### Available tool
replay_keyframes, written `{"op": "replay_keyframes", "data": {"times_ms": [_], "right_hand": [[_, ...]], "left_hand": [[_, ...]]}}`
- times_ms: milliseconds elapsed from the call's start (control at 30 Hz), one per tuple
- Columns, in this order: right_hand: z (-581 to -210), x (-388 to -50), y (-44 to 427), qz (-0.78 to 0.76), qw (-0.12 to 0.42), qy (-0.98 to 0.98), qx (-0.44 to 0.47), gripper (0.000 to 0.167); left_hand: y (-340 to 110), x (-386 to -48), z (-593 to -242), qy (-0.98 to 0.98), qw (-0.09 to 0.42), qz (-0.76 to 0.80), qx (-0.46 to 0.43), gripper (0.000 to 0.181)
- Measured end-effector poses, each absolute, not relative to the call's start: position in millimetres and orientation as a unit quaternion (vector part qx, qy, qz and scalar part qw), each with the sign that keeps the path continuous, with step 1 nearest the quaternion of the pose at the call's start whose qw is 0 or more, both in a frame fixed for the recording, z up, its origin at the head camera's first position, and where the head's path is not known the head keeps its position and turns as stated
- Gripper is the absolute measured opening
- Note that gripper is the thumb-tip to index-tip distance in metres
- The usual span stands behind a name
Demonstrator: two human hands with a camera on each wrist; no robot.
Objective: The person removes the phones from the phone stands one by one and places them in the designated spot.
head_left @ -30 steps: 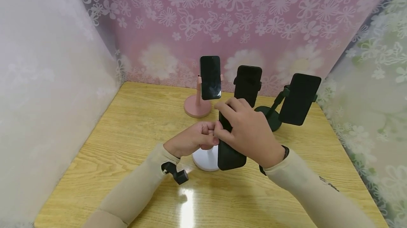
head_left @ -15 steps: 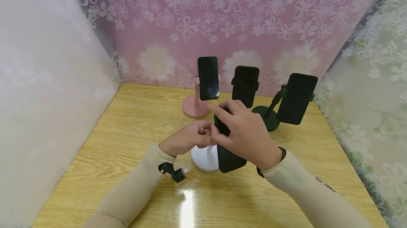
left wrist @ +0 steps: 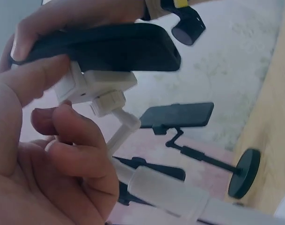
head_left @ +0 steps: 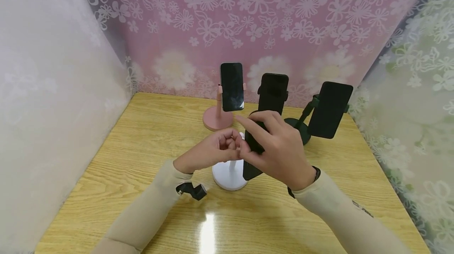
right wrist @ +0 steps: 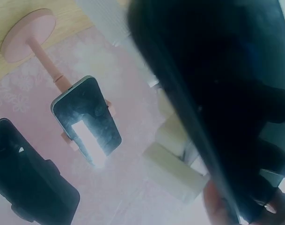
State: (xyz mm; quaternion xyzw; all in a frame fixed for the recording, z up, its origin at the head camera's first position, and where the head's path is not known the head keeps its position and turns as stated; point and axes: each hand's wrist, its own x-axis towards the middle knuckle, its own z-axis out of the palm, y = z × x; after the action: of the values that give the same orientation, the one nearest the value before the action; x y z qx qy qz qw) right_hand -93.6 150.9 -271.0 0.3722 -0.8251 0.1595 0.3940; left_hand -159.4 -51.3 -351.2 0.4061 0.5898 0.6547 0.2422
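Note:
A black smartphone [head_left: 252, 172] is tilted above a white phone stand [head_left: 228, 179]. My right hand [head_left: 280, 149] grips the phone from above, fingers spread over its screen side. My left hand [head_left: 214, 151] has curled fingers at the white clamp [left wrist: 72, 88] behind the phone. In the left wrist view, one digit presses the clamp's end while other fingers bend beneath it. The clamp lies against the phone's back, on the stand's jointed arm [left wrist: 128, 121]. Dark and blurred, the phone [right wrist: 203, 84] fills the right of the right wrist view, hiding much of the clamp.
Behind stand a pink phone stand [head_left: 217, 120] bearing a phone [head_left: 232, 88], a black-clamped phone [head_left: 274, 90], and a dark green stand [head_left: 301, 128] with another phone [head_left: 331, 110]. They rise from a wooden table [head_left: 159, 128], near a pink floral backdrop [head_left: 213, 21].
The phone's lower end has moved up and its top now shows above my right hand's fingers. My left hand has shifted slightly up. The other stands keep their places.

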Motion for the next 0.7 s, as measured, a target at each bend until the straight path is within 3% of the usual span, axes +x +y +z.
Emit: {"op": "replay_keyframes", "data": {"times_ms": [233,500,700], "right_hand": [[-271,-87,154,0.204,0.498,-0.741,0.401,0.033],[-280,-77,162,0.242,0.629,-0.624,0.396,0.026],[-295,-73,186,0.24,0.652,-0.618,0.368,0.026]], "left_hand": [[-51,-156,-349,0.644,0.172,0.611,0.427,0.017],[-50,-152,-347,0.673,0.164,0.598,0.403,0.017],[-50,-152,-346,0.684,0.134,0.611,0.376,0.027]]}}
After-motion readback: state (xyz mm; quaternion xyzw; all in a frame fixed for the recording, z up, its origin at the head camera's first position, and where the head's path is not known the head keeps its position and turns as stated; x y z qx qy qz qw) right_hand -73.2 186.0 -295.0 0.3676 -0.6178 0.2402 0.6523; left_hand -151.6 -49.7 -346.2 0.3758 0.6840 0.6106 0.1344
